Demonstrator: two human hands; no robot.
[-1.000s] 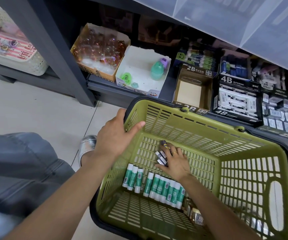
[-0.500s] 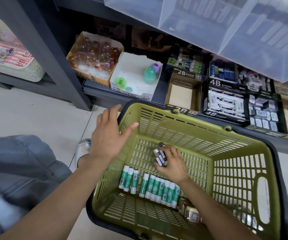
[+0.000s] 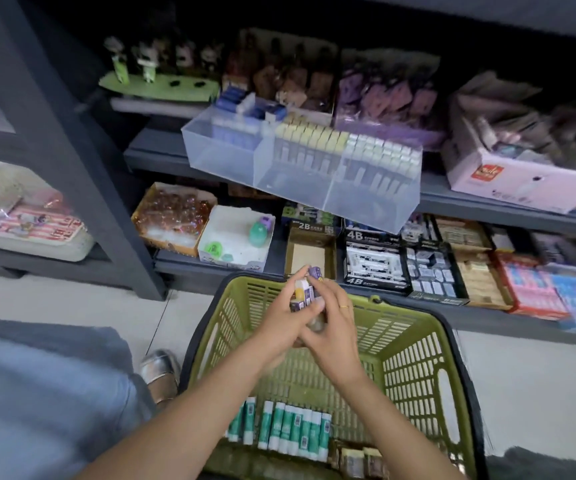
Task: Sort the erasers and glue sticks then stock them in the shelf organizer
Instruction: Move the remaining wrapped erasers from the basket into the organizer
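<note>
head view looks down at both hands raised together above a green basket (image 3: 414,344) that sits on the floor in front of a dark shelf. left hand (image 3: 279,320) and right hand (image 3: 331,337) meet over the basket's far rim, fingers curled round a small bunch of erasers (image 3: 305,292) in purple and white wrappers; the bunch sticks up between the fingertips of both hands. a ring shows on the right hand. low in the basket, near its close wall, a row of glue sticks (image 3: 293,431) with green and white bodies lies side by side, and a few small brownish packets lie just beside them to the right, too blurred to name. behind the hands, on the lowest shelf, an open 2b box (image 3: 311,251) stands next to a 4b box (image 3: 373,261) full of wrapped erasers. one shelf up, a clear organizer (image 3: 279,161) with dividers juts past the shelf edge, partly filled.
</note>
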